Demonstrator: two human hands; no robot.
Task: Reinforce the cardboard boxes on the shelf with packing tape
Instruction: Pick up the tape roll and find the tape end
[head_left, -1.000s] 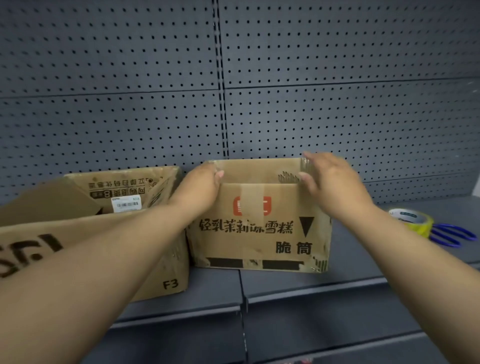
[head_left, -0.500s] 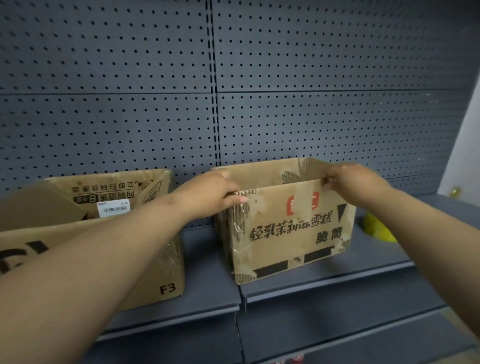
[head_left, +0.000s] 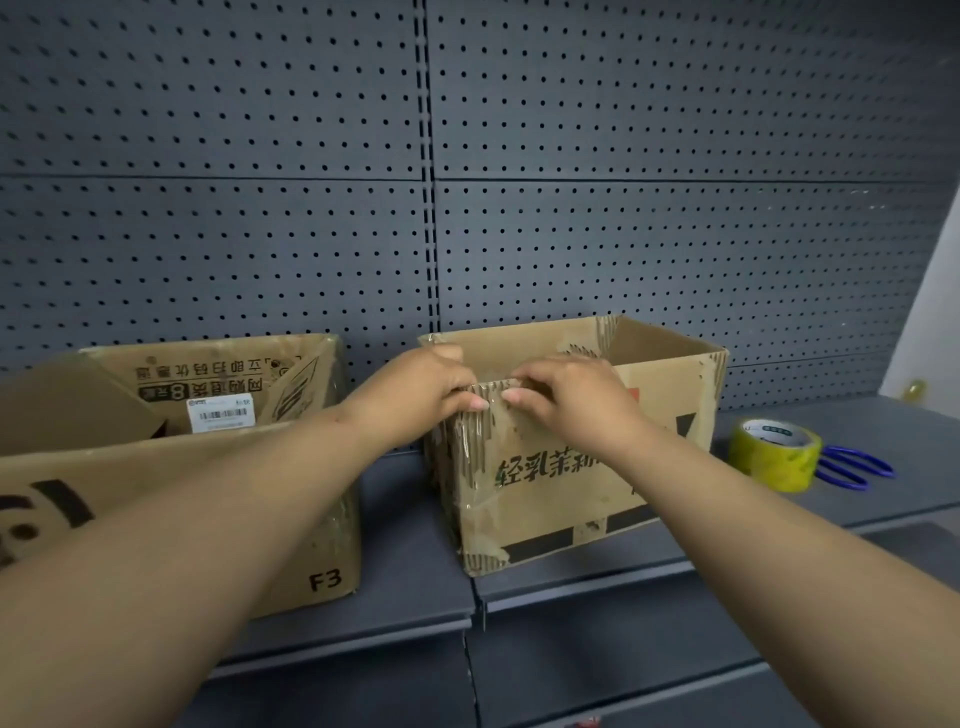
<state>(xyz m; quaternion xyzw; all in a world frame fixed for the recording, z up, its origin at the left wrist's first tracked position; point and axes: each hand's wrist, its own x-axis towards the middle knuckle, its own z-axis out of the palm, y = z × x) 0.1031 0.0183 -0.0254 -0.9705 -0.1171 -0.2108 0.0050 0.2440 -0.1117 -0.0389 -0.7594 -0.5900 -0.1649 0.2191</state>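
Cardboard box: on shelf, corner tape wrinkled.
Left hand: fingers curled over box rim at that corner.
Right hand: beside it, pinching same rim.
Tape roll: right of box, untouched.
Risk: rim tearing under hard pull.

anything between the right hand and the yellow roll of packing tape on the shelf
Nothing visible. The right hand grips the near rim of the printed brown cardboard box; the yellow packing tape roll lies on the grey metal shelf right of the box, blue-handled scissors beyond it.
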